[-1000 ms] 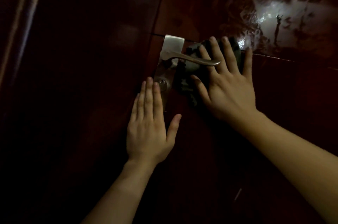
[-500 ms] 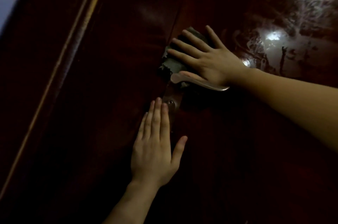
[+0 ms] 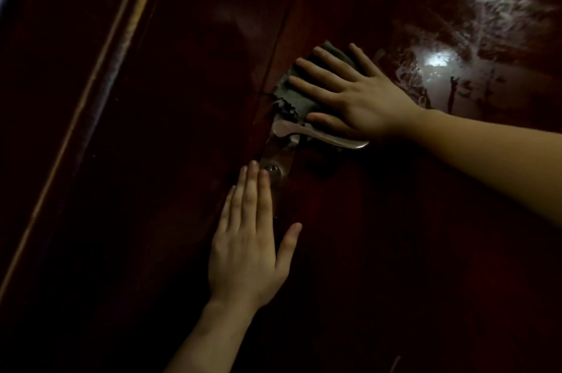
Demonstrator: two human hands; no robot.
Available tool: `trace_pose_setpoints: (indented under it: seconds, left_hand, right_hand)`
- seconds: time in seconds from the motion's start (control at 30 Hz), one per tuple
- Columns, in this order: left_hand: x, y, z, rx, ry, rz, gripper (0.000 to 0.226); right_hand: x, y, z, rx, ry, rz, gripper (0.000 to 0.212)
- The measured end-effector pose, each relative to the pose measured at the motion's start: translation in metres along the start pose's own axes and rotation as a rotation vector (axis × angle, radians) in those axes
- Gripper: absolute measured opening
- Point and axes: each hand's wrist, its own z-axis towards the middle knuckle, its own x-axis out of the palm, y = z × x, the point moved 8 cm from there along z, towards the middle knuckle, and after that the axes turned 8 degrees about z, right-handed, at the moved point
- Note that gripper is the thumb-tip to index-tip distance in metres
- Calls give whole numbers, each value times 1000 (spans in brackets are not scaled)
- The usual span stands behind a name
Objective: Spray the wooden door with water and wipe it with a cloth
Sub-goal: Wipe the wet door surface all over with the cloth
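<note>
Door: here's the big dark red-brown glossy wooden door (image 3: 158,178) filling the view, tilted, its long edges running from 7 o'clock up to 1 o'clock.
Frame: a paler moulding strip (image 3: 100,77) follows that same slant along the 9 o'clock side.
Wet patch: streaky, shining water marks (image 3: 441,68) sit up at 2 o'clock, catching bright glare.
Right hand (image 3: 362,99): comes in from 3 o'clock and lies on top of the cloth, just past centre toward 1 o'clock.
Left hand (image 3: 252,248): comes up from 6 o'clock and lies flat on the bare wood below the lock.
Cloth: the crumpled dark grey-green cloth (image 3: 289,99) is pressed to the door right above the handle, its long axis 7 to 1 o'clock.
Handle: the silver metal lever handle (image 3: 322,137) points to 4 o'clock, crowding the cloth's lower edge.
Lock plate: a narrow metal plate with keyhole (image 3: 278,165) hangs under the lever.
Right fingers (image 3: 322,89): straight and fanned apart, aimed at 10 o'clock, pressing the cloth; thumb just beside the lever.
Left fingers (image 3: 248,199): straight, packed together, aimed at 12 o'clock, tips reaching the plate; thumb splayed out.
</note>
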Motion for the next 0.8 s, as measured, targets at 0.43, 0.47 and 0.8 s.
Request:
trace_pose_setpoints:
  seconds: [0.43, 0.47, 0.8]
  left_hand:
    - [-1, -1, 0, -2, -5, 29, 85]
    - [-2, -1, 0, 1, -10, 26, 85]
    - [-6, -1, 1, -28, -34, 109, 81]
  right_hand:
    - [-45, 4, -15, -73, -230, 256, 59]
    - [-54, 6, -16, -93, -260, 260, 59]
    - [-27, 70, -15, -114, 74, 446, 68]
